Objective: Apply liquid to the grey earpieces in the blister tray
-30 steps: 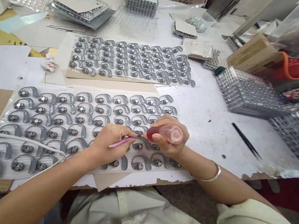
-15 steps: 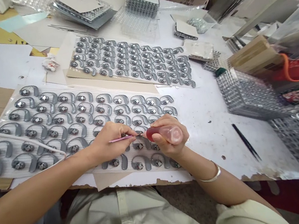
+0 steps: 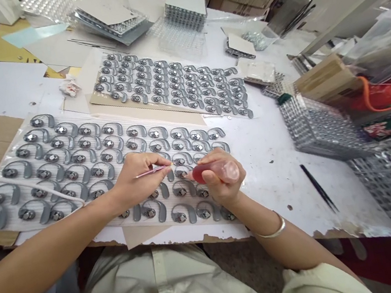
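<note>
My left hand (image 3: 143,175) pinches a thin pink stick-like tool (image 3: 147,172), its tip above the near sheet of parts. In my right hand (image 3: 222,177) is a squeeze bottle (image 3: 218,171) with reddish liquid, lying sideways in the closed fingers, its nozzle pointing left. Below both hands spreads a white ribbed sheet (image 3: 101,121) with rows of grey hook-shaped earphone parts (image 3: 134,132), each with a shiny round end. The bottle's nozzle comes close to one earphone part (image 3: 182,174); whether it touches I cannot tell.
Behind lies a second board of similar earphone parts (image 3: 173,82). A white cable (image 3: 17,182) crosses the near sheet from the left. Black tweezers (image 3: 318,188) rest at the right, near stacked clear trays (image 3: 321,123). A crumpled tissue (image 3: 69,87) lies at the back left.
My left hand has moved up slightly, drawing the pink tool's tip away from the bottle's nozzle. My right hand with the bottle stays nearly in place. The camera view has shifted a little.
</note>
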Tool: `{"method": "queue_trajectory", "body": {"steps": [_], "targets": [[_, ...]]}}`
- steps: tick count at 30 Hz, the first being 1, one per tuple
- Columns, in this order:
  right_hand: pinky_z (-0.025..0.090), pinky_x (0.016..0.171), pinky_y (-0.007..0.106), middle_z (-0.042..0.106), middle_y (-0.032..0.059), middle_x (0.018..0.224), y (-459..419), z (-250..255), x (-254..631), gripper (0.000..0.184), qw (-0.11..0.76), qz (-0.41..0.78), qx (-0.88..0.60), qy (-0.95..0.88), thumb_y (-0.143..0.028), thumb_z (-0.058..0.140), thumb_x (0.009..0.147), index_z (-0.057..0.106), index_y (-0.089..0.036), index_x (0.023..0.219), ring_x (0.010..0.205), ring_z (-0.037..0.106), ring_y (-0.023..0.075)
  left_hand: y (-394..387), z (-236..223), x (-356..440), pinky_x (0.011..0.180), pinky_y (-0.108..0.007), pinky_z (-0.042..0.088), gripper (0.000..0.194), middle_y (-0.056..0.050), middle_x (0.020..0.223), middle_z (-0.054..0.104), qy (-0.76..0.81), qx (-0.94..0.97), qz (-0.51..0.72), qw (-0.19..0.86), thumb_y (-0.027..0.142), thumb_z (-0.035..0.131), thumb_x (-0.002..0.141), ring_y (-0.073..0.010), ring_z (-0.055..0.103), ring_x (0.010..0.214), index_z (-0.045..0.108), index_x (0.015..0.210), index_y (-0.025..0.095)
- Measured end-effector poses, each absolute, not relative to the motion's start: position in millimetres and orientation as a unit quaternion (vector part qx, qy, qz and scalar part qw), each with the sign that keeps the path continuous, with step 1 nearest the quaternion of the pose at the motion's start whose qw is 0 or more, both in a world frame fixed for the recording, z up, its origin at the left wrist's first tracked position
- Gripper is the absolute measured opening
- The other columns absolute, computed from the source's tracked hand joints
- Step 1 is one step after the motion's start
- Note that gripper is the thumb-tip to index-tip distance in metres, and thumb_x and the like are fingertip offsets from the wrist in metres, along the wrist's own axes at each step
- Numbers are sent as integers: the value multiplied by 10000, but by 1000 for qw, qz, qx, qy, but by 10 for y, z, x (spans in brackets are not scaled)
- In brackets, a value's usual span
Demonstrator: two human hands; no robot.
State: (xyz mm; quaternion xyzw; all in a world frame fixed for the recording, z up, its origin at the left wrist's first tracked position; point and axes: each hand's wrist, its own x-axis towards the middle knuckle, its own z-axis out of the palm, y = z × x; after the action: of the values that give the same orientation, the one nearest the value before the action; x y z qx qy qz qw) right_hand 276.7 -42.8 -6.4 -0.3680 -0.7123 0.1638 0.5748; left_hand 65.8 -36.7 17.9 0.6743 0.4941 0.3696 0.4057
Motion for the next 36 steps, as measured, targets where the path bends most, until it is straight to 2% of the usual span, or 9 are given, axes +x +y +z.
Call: {"method": "queue_trajectory", "body": {"steps": [6, 14, 17, 19, 22, 25, 28, 32, 36], "targets": [[479, 543, 354, 616, 21, 727, -426, -108, 2787, 171, 602, 205, -393, -665, -387, 640, 780, 641, -234, 855, 609, 580, 167, -356, 149, 658, 454, -173, 392, 107, 18, 657, 701, 478, 714, 366, 357, 170, 653, 737, -80, 545, 473, 744, 791, 190], [481, 548, 349, 623, 27, 737, -412, -123, 2805, 163, 574, 178, -393, -696, -351, 665, 761, 643, -221, 857, 626, 582, 167, -352, 64, 635, 501, -182, 423, 118, 25, 620, 676, 454, 746, 371, 316, 163, 654, 754, -84, 546, 485, 733, 836, 195], [480, 536, 331, 620, 19, 723, -413, -115, 2772, 166, 586, 197, -393, -681, -368, 665, 763, 648, -223, 843, 619, 581, 154, -352, 67, 633, 509, -187, 425, 111, 7, 672, 700, 448, 746, 382, 312, 161, 658, 753, -93, 569, 518, 736, 827, 190], [481, 513, 302, 611, 4, 704, -389, -76, 2751, 193, 625, 236, -403, -625, -419, 649, 774, 634, -227, 784, 610, 584, 138, -348, 94, 626, 500, -189, 420, 96, -6, 690, 709, 451, 733, 399, 316, 173, 660, 756, -98, 578, 527, 738, 811, 185], [461, 442, 248, 588, -21, 681, -286, 51, 2800, 328, 687, 342, -446, -461, -528, 647, 742, 570, -212, 699, 565, 586, 116, -334, 179, 603, 443, -190, 386, 96, -20, 650, 698, 473, 692, 429, 337, 214, 674, 759, -95, 549, 479, 744, 811, 173], [399, 371, 195, 546, -41, 597, -123, 199, 3032, 475, 697, 447, -487, -279, -648, 645, 653, 542, -186, 691, 449, 526, 78, -314, 307, 562, 402, -184, 362, 129, -23, 629, 688, 503, 643, 460, 350, 244, 698, 744, -85, 517, 443, 747, 831, 161], [332, 346, 162, 491, -46, 542, 72, 242, 3437, 483, 690, 514, -468, -202, -649, 594, 684, 529, -170, 689, 425, 467, 50, -278, 428, 500, 393, -173, 388, 146, -25, 658, 692, 512, 604, 497, 355, 249, 704, 738, -69, 509, 429, 741, 830, 142], [243, 319, 197, 407, -44, 494, 339, 101, 3987, 495, 647, 538, -419, -342, -655, 652, 598, 476, -193, 588, 388, 365, 35, -184, 510, 370, 377, -174, 410, 172, -17, 676, 689, 530, 565, 551, 310, 286, 703, 744, -58, 493, 406, 729, 836, 142], [249, 346, 252, 442, 1, 501, 535, -78, 4250, 475, 640, 428, -380, -512, -661, 563, 680, 470, -211, 559, 416, 418, 84, -46, 502, 214, 360, -176, 390, 191, 10, 608, 648, 563, 540, 578, 241, 317, 676, 776, -57, 477, 389, 718, 877, 161]]}}
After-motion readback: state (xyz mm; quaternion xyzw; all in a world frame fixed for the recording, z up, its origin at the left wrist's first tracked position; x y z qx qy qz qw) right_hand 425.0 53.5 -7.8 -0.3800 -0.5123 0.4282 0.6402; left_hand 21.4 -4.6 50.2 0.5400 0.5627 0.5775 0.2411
